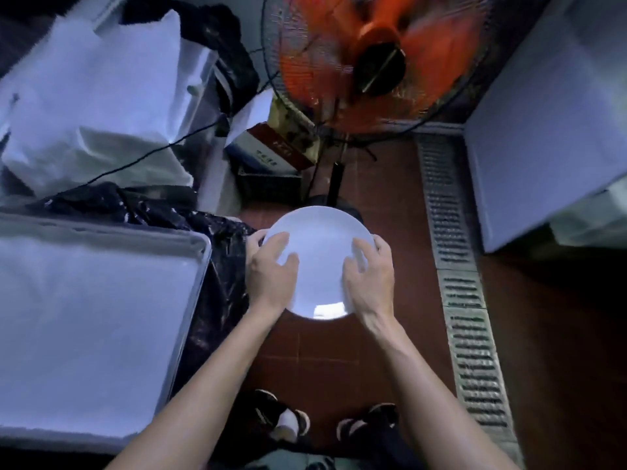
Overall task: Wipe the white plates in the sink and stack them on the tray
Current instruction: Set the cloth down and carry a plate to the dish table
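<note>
Both of the person's hands hold one white plate (320,256) out in front of the body, above the red tiled floor (383,334). The left hand (271,269) has its grip curled over the plate's left edge, thumb lying on the upper face and fingers tucked round the rim. The right hand (371,278) does the same on the right edge, thumb on top and fingers wrapped behind. The plate tilts slightly, its near rim catching a bright glare.

Just to the left of the plate sits a large metal tray (190,300), pale and shiny, resting on black plastic sheeting (217,273). Beyond it lie crumpled white bags (95,106).

Ahead stands an orange fan (373,62) behind a wire guard, its blades blurred. At its foot is a red and white carton (271,147) with printed characters too blurred to read.

A metal drain grate (464,300) runs along the floor to the right, with a pale cabinet (543,147) beside it. Below the arms, two feet in dark sandals (288,418) stand on the tiles.
</note>
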`<state>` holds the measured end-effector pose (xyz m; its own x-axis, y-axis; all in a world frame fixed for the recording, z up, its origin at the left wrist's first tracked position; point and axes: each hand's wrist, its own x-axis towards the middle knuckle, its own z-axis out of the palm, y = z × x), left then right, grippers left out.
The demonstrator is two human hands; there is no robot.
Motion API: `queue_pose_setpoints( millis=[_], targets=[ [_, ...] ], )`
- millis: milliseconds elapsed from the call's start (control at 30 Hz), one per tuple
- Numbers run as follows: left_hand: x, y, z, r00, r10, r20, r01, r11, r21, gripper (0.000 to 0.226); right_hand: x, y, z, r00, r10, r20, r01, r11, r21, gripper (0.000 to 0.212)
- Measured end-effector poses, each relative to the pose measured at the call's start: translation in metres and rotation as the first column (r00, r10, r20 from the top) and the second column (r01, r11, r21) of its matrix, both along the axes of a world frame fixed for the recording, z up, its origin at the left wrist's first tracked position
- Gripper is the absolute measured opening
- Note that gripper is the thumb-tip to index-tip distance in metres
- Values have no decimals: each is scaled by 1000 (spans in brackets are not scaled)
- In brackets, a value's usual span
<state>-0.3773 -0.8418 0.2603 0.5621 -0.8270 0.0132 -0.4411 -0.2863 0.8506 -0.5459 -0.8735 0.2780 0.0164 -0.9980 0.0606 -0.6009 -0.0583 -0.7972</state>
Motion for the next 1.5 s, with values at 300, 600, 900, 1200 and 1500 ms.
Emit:
queue_pose_setpoints(
  millis=[300, 600, 900, 1200, 1500],
  targets=[
    [-197, -40, 8, 976, -213, -35, 214, 975, 52, 37, -201, -3, -15, 967, -253, 6, 251, 962, 112, 36],
    [-404, -72, 17, 898, -440, 16, 440, 898, -6, 31, -396, 9, -3, 858, -512, 30, 510, 858, 55, 36],
    [-600, -87, 23, 674, -737, 56, 738, 675, 3, 36, -567, 47, 8, 629, -777, 6, 775, 628, 61, 39],
    [-802, -97, -1, 397, -918, 8, 917, 397, 24, 37, -730, 75, -5, 365, -931, -21, 927, 361, 98, 37],
    [-997, -105, 9, 112, -994, 13, 993, 112, 23, 37, -884, 92, 7, 113, -993, -42, 989, 108, 99, 35]
  ],
)
